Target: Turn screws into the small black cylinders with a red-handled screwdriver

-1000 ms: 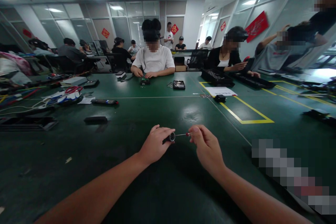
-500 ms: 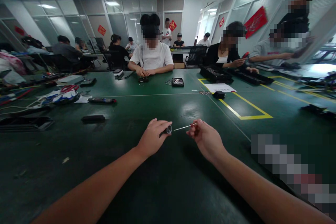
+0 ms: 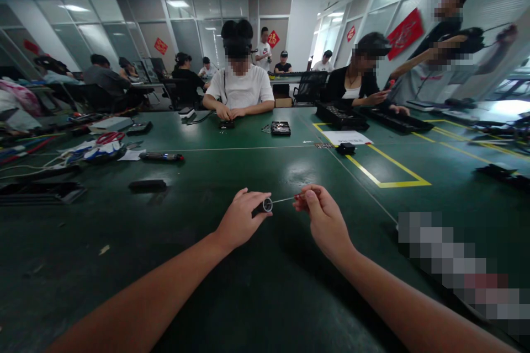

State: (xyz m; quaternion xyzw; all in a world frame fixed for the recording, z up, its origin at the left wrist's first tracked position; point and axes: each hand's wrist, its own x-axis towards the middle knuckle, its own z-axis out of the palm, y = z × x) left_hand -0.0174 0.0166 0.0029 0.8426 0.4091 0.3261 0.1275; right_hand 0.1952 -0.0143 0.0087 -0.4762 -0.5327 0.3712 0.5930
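Note:
My left hand (image 3: 240, 218) is closed round a small dark cylindrical part (image 3: 267, 205) whose round, silver-rimmed end faces right. Most of that part's body is hidden by my fingers. In my right hand (image 3: 321, 215) I grip a thin screwdriver (image 3: 284, 199) with a reddish handle, mostly covered by the fingers. Its slim metal shaft points left, and the tip meets the ring-shaped end; I cannot tell how far inside it reaches. Both hands are held just above the green table (image 3: 232, 303).
To the left lie a black bar-shaped piece (image 3: 147, 186), a pen-like tool (image 3: 161, 157) and bundled cables (image 3: 105, 149). A small black block (image 3: 345, 148) and a white paper (image 3: 348, 138) lie ahead to the right, by yellow tape (image 3: 403, 183). Several people sit across the table.
My right hand has brought the screwdriver left, so its tip has gone from just outside the round end to touching or entering it. My left hand has barely moved.

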